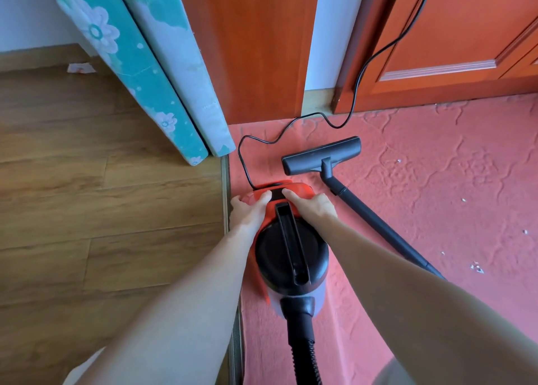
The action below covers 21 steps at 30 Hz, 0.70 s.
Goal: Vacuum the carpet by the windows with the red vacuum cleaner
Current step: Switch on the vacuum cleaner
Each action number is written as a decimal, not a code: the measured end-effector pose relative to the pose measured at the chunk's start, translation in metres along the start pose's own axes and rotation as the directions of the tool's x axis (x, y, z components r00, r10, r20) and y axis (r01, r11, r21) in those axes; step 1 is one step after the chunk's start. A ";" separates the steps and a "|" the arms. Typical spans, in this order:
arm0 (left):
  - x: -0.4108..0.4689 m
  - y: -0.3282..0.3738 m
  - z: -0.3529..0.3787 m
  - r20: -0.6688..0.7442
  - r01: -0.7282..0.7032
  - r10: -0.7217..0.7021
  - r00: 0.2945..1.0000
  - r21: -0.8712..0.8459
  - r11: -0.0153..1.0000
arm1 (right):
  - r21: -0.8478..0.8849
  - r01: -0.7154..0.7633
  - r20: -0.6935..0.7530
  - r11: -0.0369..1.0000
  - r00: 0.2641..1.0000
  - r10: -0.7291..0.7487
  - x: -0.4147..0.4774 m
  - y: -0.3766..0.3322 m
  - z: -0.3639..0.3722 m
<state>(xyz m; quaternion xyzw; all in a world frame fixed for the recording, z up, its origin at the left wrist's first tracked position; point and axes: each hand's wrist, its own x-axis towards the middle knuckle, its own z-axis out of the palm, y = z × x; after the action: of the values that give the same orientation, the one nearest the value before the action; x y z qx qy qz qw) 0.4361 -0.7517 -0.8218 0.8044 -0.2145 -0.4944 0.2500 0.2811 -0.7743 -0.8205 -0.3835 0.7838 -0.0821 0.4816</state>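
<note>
Head camera looks down on two bare arms reaching to the red vacuum cleaner (270, 256), which sits on the pink carpet (436, 181) right at its left edge, next to the wood floor (87, 210). The left hand (247, 211) holds the far red end from the left side; its thumb lies on top and its fingers bend down round the side. The right hand (313, 207) holds the same end from the right side, thumb on top, fingers bent over the edge and mostly hidden. Both thumbs point at a black strip (278, 194) between them. The black carry handle (292, 239) runs down the middle, and nobody is holding it.

A black hose (302, 344) comes out of the near end. The black tube (378, 224) lies flat on the carpet to the right, with the wide brush head (320, 154) at its far end, just past the machine. A thin black cord (358, 73) snakes from the far end of the machine and goes up by the orange door (465, 35). Small white crumbs (477, 268) dot the carpet on the right. Two flowery green pads (139, 64) lean on the wall at the left, near the carpet's corner. A little scrap of paper (80, 68) lies on the wood floor.
</note>
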 end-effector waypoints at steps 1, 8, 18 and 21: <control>0.000 0.000 0.000 0.006 -0.003 0.003 1.000 -0.008 1.000 | 0.010 -0.009 0.007 1.000 1.000 0.009 0.000 0.000 0.000; 0.003 0.000 -0.002 0.033 -0.009 0.010 0.999 -0.026 1.000 | 0.039 -0.053 0.026 0.998 0.998 0.052 0.002 -0.002 0.000; -0.001 0.002 -0.001 0.024 -0.070 0.069 0.997 0.040 0.997 | 0.041 -0.092 0.015 0.995 0.996 0.092 0.002 -0.006 -0.001; -0.002 0.002 0.000 0.017 -0.086 0.085 0.996 0.081 0.993 | 0.030 -0.057 -0.015 0.998 0.998 0.057 -0.002 0.001 -0.002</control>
<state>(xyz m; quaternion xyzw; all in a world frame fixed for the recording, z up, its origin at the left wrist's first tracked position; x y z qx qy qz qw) 0.4352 -0.7521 -0.8195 0.8006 -0.2704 -0.4795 0.2366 0.2788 -0.7728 -0.8187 -0.3532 0.7968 -0.0828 0.4832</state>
